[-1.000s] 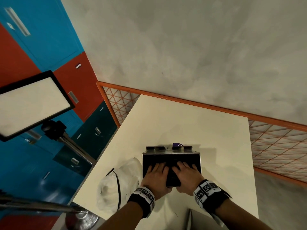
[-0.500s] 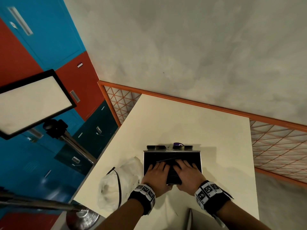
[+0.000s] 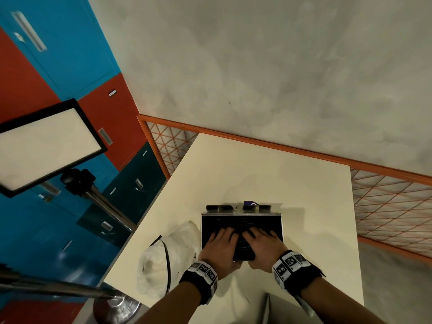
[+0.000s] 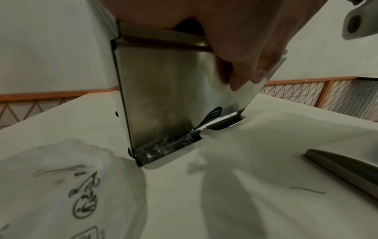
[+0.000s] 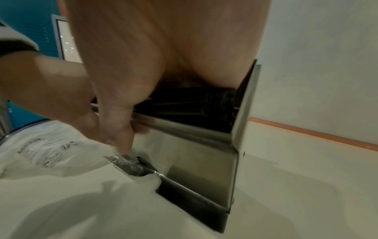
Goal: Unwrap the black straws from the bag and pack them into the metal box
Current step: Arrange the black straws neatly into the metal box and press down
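Observation:
An open metal box (image 3: 242, 214) stands on the cream table, filled with black straws (image 3: 240, 224). My left hand (image 3: 219, 244) and right hand (image 3: 264, 243) lie side by side on top of the straws, fingers straight and pressing down. Both thumbs hang over the near wall. In the right wrist view the straws (image 5: 194, 103) show their round ends under my palm, above the shiny box wall (image 5: 200, 161). The left wrist view shows the box wall (image 4: 163, 97) and crinkled clear wrap in a slot at its foot. The emptied white bag (image 3: 168, 253) lies left of the box.
Black clips (image 3: 218, 207) and a purple item (image 3: 251, 203) sit right behind the box. A grey flat piece (image 3: 266, 307) lies at the near table edge. An orange mesh rail (image 3: 385, 206) runs along the far and right sides. A light panel on a stand (image 3: 46, 146) is at the left.
My fingers have shifted slightly on top of the straws and spread a little. The box and the bag have stayed where they were.

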The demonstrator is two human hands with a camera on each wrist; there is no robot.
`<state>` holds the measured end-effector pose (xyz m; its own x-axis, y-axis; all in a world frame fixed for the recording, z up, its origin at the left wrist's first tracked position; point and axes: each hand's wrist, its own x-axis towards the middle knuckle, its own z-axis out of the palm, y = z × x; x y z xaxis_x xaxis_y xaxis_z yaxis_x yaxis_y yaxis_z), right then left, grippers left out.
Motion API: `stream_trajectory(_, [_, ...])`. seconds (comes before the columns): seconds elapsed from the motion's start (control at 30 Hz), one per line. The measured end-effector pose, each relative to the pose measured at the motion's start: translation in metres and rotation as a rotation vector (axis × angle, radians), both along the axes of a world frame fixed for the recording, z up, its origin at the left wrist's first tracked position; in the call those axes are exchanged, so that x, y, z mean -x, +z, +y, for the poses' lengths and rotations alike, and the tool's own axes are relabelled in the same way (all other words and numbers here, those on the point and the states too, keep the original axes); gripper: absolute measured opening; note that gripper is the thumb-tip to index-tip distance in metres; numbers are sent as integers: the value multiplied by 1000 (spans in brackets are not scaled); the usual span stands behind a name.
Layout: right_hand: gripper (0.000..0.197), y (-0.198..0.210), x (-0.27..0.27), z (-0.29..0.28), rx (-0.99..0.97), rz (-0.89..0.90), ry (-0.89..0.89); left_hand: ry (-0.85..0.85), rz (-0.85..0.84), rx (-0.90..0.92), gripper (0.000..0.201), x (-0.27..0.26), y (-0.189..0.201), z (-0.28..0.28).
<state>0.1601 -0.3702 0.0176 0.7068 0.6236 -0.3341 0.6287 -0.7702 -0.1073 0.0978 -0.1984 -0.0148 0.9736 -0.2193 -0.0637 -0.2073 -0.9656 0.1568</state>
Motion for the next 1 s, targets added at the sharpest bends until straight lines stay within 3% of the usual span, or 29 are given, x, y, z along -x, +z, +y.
stream_trajectory(0.23, [64,6,-1,-4,11,-83,69,15,-32,-39,53,-2,7,1])
stream_trajectory(0.47, [53,6,3,-3,-49,-211,77,14,-23,-56,54,-6,6,2])
stream_trajectory(0.77, [62,0,2,1,-13,-85,55,47,7,-5,74,-9,1,2])
stream_trajectory(1.0, [62,-6,-3,-3,16,-99,41,-13,-99,110,55,-5,14,7])
